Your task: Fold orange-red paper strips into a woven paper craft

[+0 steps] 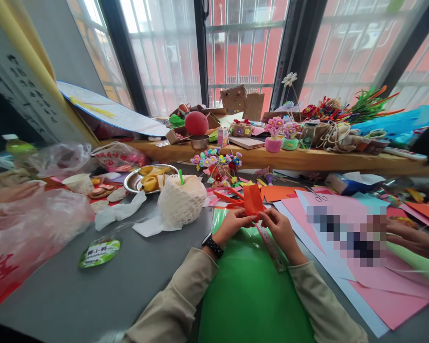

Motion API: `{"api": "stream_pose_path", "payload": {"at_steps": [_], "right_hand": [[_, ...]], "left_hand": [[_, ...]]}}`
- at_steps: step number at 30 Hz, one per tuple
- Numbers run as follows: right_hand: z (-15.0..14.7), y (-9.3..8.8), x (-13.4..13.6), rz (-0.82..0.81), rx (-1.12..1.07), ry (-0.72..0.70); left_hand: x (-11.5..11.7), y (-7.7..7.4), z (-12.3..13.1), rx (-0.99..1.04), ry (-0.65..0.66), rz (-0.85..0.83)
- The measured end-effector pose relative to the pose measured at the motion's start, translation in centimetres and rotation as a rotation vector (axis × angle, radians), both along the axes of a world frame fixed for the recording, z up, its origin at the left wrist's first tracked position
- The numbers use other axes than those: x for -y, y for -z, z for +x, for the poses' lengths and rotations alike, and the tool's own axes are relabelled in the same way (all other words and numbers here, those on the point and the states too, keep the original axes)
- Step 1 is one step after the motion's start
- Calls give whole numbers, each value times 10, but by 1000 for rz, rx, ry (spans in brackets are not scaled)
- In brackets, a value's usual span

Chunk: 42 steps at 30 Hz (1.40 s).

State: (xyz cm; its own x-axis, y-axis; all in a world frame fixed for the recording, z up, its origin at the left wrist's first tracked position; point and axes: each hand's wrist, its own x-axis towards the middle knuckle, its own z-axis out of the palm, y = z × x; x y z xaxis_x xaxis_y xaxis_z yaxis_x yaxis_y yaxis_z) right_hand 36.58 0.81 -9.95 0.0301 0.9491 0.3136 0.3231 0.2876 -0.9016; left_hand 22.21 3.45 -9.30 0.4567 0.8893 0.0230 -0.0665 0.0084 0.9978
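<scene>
Between my hands stands a folded piece of orange-red paper [252, 199], pinched at its lower edge. My left hand [236, 223], with a dark watch on the wrist, grips its lower left side. On the lower right side, the fingers of my right hand [276, 226] are closed on the same paper. Beneath both hands lies a glossy green sheet [250, 295]. A patterned strip [271, 247] runs under my right hand. Just behind the left fingers are more orange-red paper strips [230, 197].
Pink and white paper sheets [403, 309] spread to the right, with scissors [318, 194] and another person's hand [411, 238] there. To the left are a net-wrapped coconut [182, 200], a metal plate [128, 183] of peels, and plastic bags [32, 233]. Craft flowers [219, 164] stand behind.
</scene>
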Motion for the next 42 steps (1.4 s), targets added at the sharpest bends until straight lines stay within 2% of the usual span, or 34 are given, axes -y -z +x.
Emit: {"api": "stream_pose_path", "payload": {"at_steps": [5,10,18,23,28,32,36,42], "right_hand": [[0,-4,2,35,57,45],[2,-2,0,41,93,17],[2,-3,0,33,116,-27],[1,-4,0,35,100,-23],[2,-4,1,48,177,-5],[1,0,-1,35,193,-8],[-1,3,-3,28,246,-83],[-1,4,-4,85,324,-119]], "left_hand": [[-2,5,1,-49,23,19],[-1,3,0,-36,-32,31],[-2,2,-2,-3,-39,-90],[-3,6,-2,17,-15,-39],[-2,7,-1,9,15,20],[-2,5,1,22,-41,89],[-1,3,0,1,-142,47],[-2,6,0,25,-164,14]]}}
